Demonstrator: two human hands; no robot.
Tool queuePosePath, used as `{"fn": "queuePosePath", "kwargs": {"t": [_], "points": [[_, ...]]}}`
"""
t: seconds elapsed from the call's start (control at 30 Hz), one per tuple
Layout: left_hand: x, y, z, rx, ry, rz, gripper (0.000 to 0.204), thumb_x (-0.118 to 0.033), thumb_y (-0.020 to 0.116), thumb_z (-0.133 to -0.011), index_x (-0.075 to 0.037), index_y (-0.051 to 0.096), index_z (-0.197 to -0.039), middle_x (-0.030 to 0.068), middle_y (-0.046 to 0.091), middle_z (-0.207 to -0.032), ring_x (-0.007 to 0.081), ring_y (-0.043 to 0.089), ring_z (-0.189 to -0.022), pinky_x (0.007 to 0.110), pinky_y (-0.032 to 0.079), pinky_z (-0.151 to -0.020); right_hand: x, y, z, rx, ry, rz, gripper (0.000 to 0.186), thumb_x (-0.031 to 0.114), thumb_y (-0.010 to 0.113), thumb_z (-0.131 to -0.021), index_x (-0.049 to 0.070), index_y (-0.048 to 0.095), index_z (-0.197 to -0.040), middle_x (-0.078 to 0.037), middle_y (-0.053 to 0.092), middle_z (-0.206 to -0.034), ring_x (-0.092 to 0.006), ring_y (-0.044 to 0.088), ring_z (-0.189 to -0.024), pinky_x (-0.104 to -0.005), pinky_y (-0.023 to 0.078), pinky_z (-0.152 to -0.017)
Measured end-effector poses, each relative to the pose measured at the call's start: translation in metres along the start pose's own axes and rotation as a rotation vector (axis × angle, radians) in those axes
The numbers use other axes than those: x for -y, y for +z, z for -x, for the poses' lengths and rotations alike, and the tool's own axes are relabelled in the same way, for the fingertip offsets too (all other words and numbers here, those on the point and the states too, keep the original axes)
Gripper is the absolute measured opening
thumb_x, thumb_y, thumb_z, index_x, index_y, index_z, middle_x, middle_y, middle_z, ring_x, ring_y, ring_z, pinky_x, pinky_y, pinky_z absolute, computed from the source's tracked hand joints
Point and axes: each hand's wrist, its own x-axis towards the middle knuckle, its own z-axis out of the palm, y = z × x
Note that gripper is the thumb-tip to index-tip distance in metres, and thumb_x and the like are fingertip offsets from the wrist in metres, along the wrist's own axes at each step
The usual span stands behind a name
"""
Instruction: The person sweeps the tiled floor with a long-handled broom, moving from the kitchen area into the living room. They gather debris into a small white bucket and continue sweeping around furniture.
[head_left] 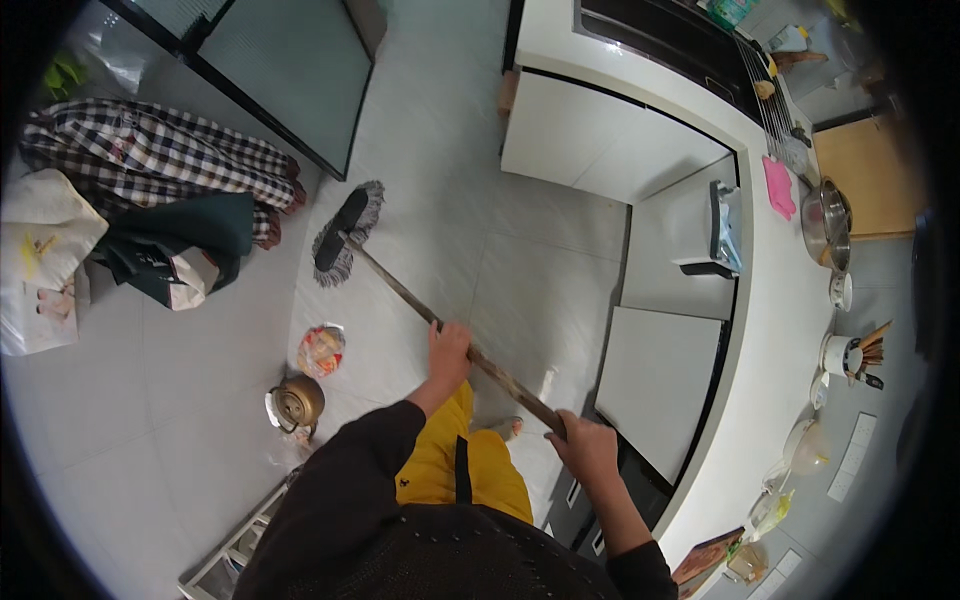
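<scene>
A long-handled mop (400, 290) slants across the floor in front of me. Its grey fringed head (345, 232) lies flat on the tiles at the far left, near the glass door. My left hand (449, 352) is wrapped round the middle of the wooden handle. Lower down and to the right, my right hand (588, 447) grips the handle close to its top end. Both hands are closed on it, and the handle passes over the yellow apron (440, 450) I have on.
At left, checked cloth (160, 140) and bags (40, 240) hang by the glass door (290, 80). A brass-coloured kettle (298, 401) and a plastic-wrapped packet (321, 350) sit left of my legs. Along the right runs a white counter (770, 330) with cabinets and a hanging bin (712, 230).
</scene>
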Motion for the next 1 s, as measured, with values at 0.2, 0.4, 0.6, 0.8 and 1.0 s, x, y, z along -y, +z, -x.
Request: {"fn": "queuePosePath", "kwargs": {"t": [0.2,0.4,0.6,0.8,1.0], "points": [[-0.032,-0.010,0.008,0.101,0.131,0.037,0.019,-0.004,0.066,-0.062,-0.007,0.058,-0.080,0.0072,0.054,-0.083,0.0262,0.051,-0.096,0.051,0.025,-0.104,-0.009,0.006,0.050,0.011,0.178,-0.156,0.035,0.031,0.071,-0.073,0.010,0.059,-0.099,-0.011,0.064,-0.072,-0.0285,0.063,-0.065,-0.0375,0.049,-0.057],[-0.026,-0.016,-0.053,0.121,0.268,-0.029,0.015,-0.004,0.065,-0.063,-0.008,0.059,-0.076,0.0067,0.052,-0.079,0.0236,0.052,-0.093,0.051,0.023,-0.107,0.004,0.024,0.033,-0.080,0.292,-0.277,0.038,0.030,0.072,-0.074,0.006,0.060,-0.100,-0.013,0.064,-0.073,-0.0306,0.063,-0.067,-0.0373,0.049,-0.059],[0.035,-0.045,-0.192,0.002,0.452,-0.285,0.017,-0.006,0.067,-0.064,-0.010,0.061,-0.080,0.0047,0.055,-0.084,0.0217,0.051,-0.102,0.052,0.019,-0.110,0.060,0.028,-0.078,-0.252,0.301,-0.449,0.037,0.028,0.067,-0.078,0.004,0.058,-0.104,-0.017,0.063,-0.074,-0.0355,0.062,-0.068,-0.0404,0.048,-0.060],[0.071,-0.081,-0.277,-0.053,0.266,-0.344,0.037,-0.015,0.058,-0.082,-0.019,0.055,-0.119,0.0055,0.044,-0.132,0.0216,0.034,-0.129,0.050,0.017,-0.110,0.107,0.010,-0.224,-0.293,0.300,-0.544,0.036,0.030,0.056,-0.086,0.001,0.054,-0.108,-0.021,0.062,-0.087,-0.0378,0.059,-0.082,-0.0446,0.045,-0.069],[0.062,-0.064,-0.274,0.126,0.292,-0.311,0.046,-0.016,0.056,-0.086,-0.013,0.043,-0.129,0.0055,0.034,-0.141,0.0225,0.029,-0.132,0.044,0.017,-0.111,0.113,0.004,-0.332,-0.038,0.327,-0.477,0.036,0.028,0.054,-0.088,-0.007,0.051,-0.097,-0.027,0.060,-0.088,-0.0413,0.058,-0.085,-0.0450,0.046,-0.073]]}}
